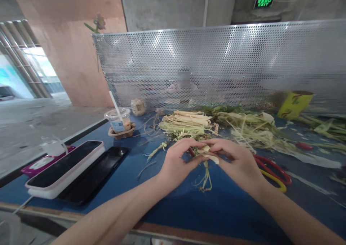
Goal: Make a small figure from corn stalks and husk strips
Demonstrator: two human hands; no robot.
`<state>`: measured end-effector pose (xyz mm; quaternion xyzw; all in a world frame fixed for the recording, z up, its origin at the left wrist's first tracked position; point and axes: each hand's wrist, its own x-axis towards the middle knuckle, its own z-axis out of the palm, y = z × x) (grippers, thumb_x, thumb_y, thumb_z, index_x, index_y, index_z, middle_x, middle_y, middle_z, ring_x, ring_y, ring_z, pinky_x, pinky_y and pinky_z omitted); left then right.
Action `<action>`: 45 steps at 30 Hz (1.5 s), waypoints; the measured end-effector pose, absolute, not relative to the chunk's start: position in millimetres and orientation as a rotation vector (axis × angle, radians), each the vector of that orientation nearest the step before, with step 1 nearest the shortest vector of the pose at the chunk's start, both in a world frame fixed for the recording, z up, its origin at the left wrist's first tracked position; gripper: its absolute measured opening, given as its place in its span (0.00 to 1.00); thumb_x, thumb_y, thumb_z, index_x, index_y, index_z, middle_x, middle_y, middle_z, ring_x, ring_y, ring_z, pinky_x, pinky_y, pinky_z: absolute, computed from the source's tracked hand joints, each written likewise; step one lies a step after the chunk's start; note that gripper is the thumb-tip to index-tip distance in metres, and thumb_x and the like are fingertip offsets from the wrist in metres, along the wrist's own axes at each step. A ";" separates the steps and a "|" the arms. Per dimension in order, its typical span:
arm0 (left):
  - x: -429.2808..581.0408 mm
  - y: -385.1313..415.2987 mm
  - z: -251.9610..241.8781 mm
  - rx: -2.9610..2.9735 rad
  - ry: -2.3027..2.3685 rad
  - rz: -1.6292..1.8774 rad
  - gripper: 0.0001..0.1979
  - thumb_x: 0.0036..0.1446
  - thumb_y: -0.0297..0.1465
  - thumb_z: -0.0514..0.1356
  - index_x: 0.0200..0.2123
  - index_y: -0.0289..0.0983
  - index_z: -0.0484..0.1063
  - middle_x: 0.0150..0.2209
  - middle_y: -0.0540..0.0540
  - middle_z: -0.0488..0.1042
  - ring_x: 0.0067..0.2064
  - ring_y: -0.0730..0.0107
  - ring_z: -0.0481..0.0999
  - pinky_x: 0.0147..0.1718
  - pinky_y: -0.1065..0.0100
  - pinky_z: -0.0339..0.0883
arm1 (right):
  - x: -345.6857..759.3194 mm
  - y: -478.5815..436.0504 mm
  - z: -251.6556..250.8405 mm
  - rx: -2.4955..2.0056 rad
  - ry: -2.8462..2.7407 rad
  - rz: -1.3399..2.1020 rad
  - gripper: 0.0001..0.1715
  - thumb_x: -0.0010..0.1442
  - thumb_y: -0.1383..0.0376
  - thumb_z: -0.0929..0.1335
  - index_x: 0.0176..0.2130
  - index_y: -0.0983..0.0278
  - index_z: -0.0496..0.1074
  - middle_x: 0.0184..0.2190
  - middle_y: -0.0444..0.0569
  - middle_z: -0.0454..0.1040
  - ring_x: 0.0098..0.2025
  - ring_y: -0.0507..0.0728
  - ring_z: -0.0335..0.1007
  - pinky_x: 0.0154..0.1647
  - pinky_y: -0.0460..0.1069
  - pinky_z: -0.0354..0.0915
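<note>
Both my hands meet over the blue table (173, 205), pinched on one small pale plant stalk (209, 155). My left hand (177, 162) holds its left end, fingers curled round it. My right hand (238, 162) grips the right end with thumb and fingertips. Thin green strands (205, 178) hang down from the stalk toward the table. A bundle of peeled pale stalks (186, 123) lies just beyond my hands.
A heap of green husks and leaves (251, 128) spreads at right, with red and yellow rings (273, 169) beside my right wrist. Two phones (81, 165) lie at left, a lidded cup (120, 120) behind them, a yellow cup (294, 103) far right. A perforated metal screen (216, 65) backs the table.
</note>
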<state>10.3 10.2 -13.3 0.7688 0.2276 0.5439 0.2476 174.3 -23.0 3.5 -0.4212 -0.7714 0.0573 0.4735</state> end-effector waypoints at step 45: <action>5.1 14.8 -4.9 2.097 0.610 1.380 0.06 0.48 0.27 0.61 0.31 0.36 0.77 0.26 0.45 0.75 0.30 0.71 0.71 0.30 0.70 0.66 | 173.2 -25.8 7.2 -1.240 -1.953 0.499 0.04 0.58 0.65 0.61 0.32 0.61 0.64 0.27 0.44 0.73 0.30 0.52 0.71 0.29 0.46 0.66</action>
